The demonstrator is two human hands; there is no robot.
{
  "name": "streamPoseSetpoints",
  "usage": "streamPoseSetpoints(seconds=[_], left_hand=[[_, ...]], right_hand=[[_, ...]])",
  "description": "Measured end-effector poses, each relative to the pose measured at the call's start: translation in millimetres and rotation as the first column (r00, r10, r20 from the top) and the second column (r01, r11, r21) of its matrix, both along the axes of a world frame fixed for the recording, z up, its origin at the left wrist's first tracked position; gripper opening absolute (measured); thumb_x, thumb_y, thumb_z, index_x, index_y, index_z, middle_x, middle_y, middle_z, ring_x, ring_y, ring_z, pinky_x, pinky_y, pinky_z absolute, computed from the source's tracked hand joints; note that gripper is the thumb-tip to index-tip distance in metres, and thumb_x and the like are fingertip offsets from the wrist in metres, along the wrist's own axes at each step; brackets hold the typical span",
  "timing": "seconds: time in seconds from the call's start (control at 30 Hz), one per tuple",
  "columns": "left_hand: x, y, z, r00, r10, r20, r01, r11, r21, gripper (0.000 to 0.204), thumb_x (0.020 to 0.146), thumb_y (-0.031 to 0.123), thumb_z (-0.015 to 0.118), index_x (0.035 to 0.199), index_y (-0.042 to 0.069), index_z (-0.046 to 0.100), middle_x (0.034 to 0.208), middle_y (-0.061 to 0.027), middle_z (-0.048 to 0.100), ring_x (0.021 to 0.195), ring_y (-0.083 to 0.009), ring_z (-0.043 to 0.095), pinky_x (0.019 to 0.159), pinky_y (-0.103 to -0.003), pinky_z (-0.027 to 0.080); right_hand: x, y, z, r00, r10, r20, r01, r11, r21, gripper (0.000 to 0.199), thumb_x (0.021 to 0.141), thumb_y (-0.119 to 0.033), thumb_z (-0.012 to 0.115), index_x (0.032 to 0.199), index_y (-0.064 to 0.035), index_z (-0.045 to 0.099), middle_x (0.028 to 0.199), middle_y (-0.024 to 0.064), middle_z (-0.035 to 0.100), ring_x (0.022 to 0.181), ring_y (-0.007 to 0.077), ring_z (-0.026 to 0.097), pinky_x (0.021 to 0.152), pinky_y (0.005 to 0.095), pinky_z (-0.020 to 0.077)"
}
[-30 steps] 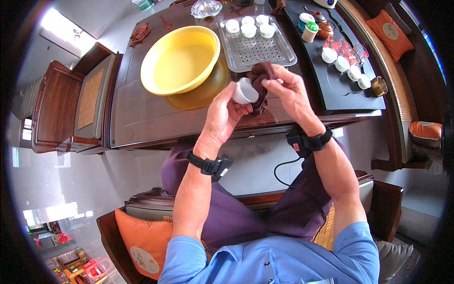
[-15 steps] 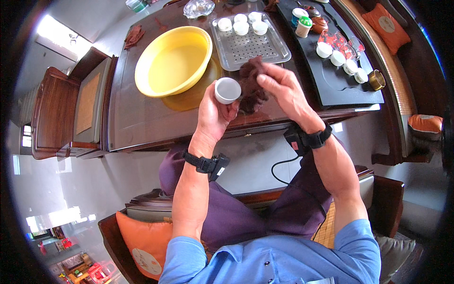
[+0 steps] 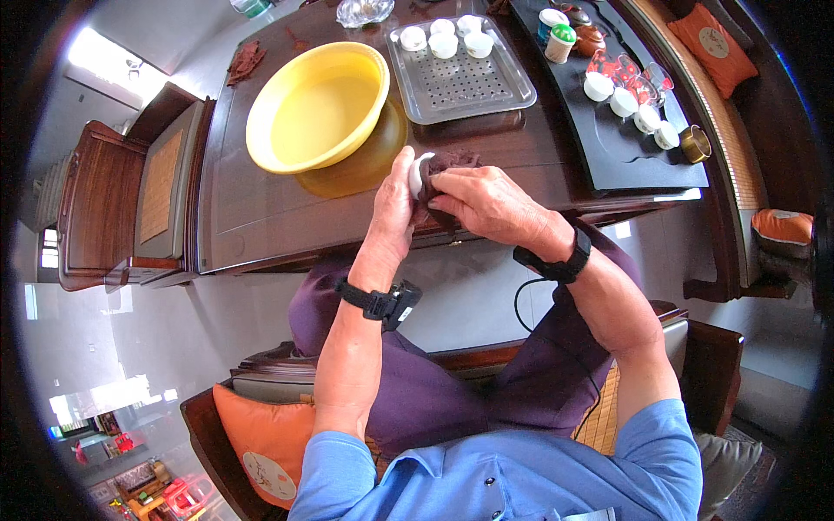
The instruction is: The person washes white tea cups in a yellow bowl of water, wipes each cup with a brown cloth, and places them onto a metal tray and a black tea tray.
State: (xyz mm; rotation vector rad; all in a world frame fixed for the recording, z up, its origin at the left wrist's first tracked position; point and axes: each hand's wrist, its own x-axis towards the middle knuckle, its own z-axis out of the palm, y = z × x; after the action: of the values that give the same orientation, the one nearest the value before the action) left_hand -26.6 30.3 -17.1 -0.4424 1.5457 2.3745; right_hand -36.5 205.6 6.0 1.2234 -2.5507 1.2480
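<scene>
White cup (image 3: 418, 177) above the frame's centre lies between the left hand (image 3: 393, 208), fingers grasping it, and right hand (image 3: 488, 203), fingers clenching brown cloth (image 3: 455, 160) against it.

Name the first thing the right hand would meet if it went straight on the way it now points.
Past the crumpled dark brown cloth it holds, the right hand would likely first meet the small round white cup in the left hand. Cloth and cup may be touching; their contact is hidden.
</scene>
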Motion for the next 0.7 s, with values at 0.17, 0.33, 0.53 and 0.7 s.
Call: streamPoseSetpoints(seconds=[0.17, 0.33, 0.53, 0.7], left_hand=[[1.6, 7.7, -4.1, 0.945, -0.056, -0.323, 0.051, 0.998, -0.023, 0.047, 0.105, 0.049, 0.05, 0.113, 0.006, 0.069, 0.1, 0.0007, 0.067, 0.094, -0.0105, 0.06, 0.087, -0.027, 0.048], [-2.9, 8.3, -7.8, 0.908, -0.12, -0.401, 0.037, 0.978, -0.207, 0.046, 0.105, 0.049, 0.05, 0.109, 0.006, 0.066, 0.098, 0.0021, 0.061, 0.088, -0.0069, 0.054, 0.08, -0.024, 0.046], [-2.0, 3.0, -3.9, 0.988, -0.147, -0.036, 0.151, 0.982, 0.113, 0.041, 0.103, 0.053, 0.051, 0.107, 0.014, 0.063, 0.09, 0.0004, 0.065, 0.076, -0.0107, 0.059, 0.064, -0.027, 0.047], [5.7, 15.8, 0.1, 0.982, -0.177, -0.063, 0.183, 0.978, 0.1, 0.032, 0.102, 0.05, 0.055, 0.106, 0.019, 0.062, 0.089, 0.0024, 0.064, 0.073, -0.0099, 0.06, 0.061, -0.025, 0.047]], right_hand=[[4.1, -4.4, 10.0, 0.898, -0.16, 0.41, 0.243, 0.957, -0.16, 0.022, 0.092, -0.018, 0.068, 0.092, 0.0033, 0.065, 0.079, 0.0199, 0.068, 0.074, 0.0337, 0.068, 0.068, 0.0405, 0.0528], [-5.0, 0.1, -7.3, 0.835, -0.132, 0.535, 0.358, 0.868, -0.344, 0.023, 0.09, -0.02, 0.072, 0.096, 0.0025, 0.071, 0.078, 0.0086, 0.07, 0.074, 0.0096, 0.062, 0.068, 0.0314, 0.0519], [-19.8, 16.3, 1.7, 0.941, -0.1, 0.323, 0.259, 0.826, -0.501, 0.018, 0.087, -0.01, 0.075, 0.099, 0.0013, 0.067, 0.091, 0.0052, 0.067, 0.084, 0.0114, 0.063, 0.075, 0.0298, 0.0532], [-18.2, 5.8, -1.5, 0.921, -0.348, 0.174, 0.364, 0.929, -0.069, 0.03, 0.075, -0.004, 0.07, 0.103, 0.0043, 0.061, 0.097, 0.0192, 0.065, 0.093, 0.0316, 0.067, 0.082, 0.0408, 0.0526]])
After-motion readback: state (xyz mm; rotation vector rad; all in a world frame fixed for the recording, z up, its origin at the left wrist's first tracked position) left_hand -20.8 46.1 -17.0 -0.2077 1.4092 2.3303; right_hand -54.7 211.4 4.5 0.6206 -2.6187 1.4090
